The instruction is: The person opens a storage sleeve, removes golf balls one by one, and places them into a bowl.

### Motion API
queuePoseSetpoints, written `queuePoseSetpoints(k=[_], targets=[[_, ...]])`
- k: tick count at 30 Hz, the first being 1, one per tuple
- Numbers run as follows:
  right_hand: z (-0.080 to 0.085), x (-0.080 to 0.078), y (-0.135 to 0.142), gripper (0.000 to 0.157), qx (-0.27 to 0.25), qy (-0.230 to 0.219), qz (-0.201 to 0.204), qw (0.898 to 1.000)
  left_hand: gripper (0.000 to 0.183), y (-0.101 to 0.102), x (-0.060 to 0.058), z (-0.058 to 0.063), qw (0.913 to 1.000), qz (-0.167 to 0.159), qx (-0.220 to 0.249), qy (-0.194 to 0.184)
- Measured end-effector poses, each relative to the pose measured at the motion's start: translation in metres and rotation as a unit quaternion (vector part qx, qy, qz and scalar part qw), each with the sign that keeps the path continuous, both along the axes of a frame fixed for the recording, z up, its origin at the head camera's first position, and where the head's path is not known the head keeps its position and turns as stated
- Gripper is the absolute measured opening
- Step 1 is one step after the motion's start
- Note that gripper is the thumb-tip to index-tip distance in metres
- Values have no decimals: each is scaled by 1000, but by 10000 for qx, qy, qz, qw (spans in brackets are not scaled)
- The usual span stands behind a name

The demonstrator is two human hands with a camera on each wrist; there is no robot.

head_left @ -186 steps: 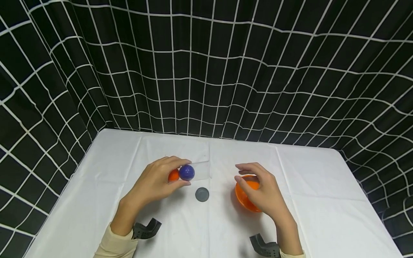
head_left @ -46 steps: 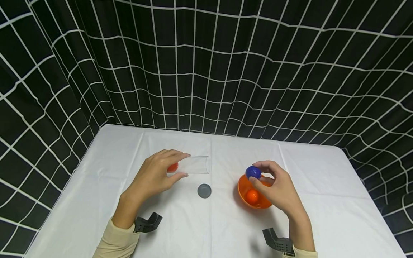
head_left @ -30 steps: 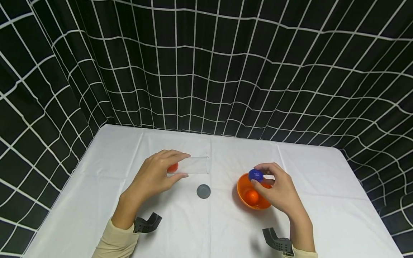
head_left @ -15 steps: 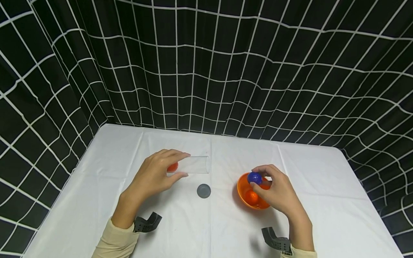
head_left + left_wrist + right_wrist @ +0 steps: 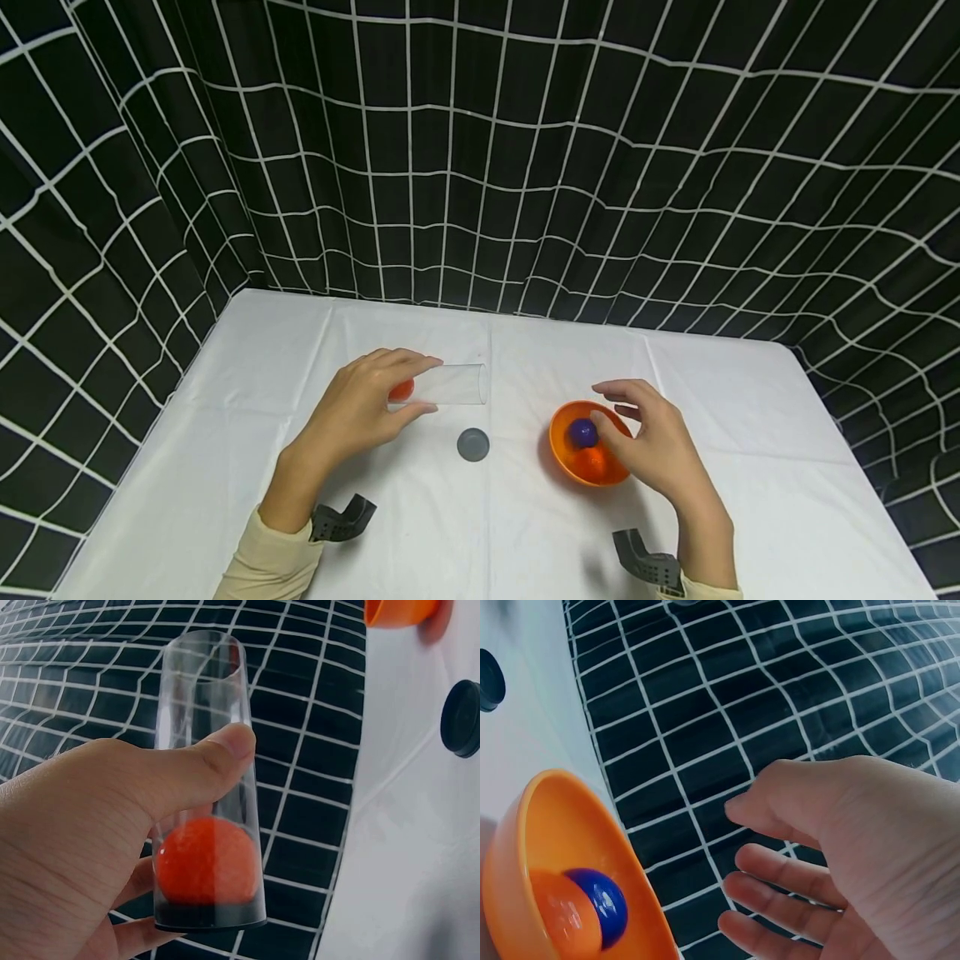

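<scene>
The blue ball (image 5: pixel 582 432) is now lying in the bowl (image 5: pixel 560 450), at about its 10 o'clock, while the orange ball (image 5: pixel 588 463) is sitting at 6. Half a second ago the right hand (image 5: pixel 648 437) was pinching the blue one over the bowl; now that hand is hanging at the 3 o'clock side, fingers loosely bent, thumb parted from them, holding nothing. For the sorting between tube and bowl, this is leaving two balls in the bowl, one in the tube and the right hand free.

The left hand (image 5: pixel 360 408) is gripping the tube (image 5: pixel 453 384) between thumb and fingers, its mouth pointing to 3 o'clock, with the red ball (image 5: pixel 401 389) resting near the 9 o'clock end. The cap (image 5: pixel 473 444) is lying at 9 o'clock from the bowl. These are keeping the places they had half a second ago. Six seconds ago, the blue ball was showing between the left thumb and fingers.

The orange ball is blending into the bowl's colour, so whether the two balls are touching is hard to tell.
</scene>
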State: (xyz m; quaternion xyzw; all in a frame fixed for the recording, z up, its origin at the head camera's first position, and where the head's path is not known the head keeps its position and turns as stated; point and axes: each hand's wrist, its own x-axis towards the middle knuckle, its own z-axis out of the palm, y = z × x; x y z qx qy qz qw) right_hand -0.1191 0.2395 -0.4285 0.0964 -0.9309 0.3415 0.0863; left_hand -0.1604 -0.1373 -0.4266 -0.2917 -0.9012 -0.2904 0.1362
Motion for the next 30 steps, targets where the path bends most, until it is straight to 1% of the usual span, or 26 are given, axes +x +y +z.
queuePoseSetpoints(k=[5, 10, 13, 18, 21, 24, 27, 30], targets=[[3, -1, -3, 29, -190, 177, -42, 9997, 47, 0, 0, 1, 10000, 5, -24, -8], [8, 0, -8, 25, -683, 253, 41, 9973, 47, 0, 0, 3, 10000, -27, 4, 33], [11, 0, -13, 24, -894, 210, 121, 9957, 47, 0, 0, 4, 10000, -56, 17, 64], [14, 0, -23, 24, -1050, 7, 208, 9943, 47, 0, 1, 5, 9999, -37, -71, 62], [14, 3, -30, 23, -1353, -150, 370, 9900, 48, 0, 2, 5, 9999, 8, -159, 64], [15, 5, -38, 22, -1711, -265, 499, 9836, 48, 1, 4, 4, 9998, 38, -196, 86], [13, 4, -45, 21, -2027, -341, 555, 9771, 48, 3, 4, 3, 9997, 9, -166, 151], [10, 1, -52, 22, -2233, -421, 629, 9718, 48, 5, 4, 3, 9996, -36, -162, 234]])
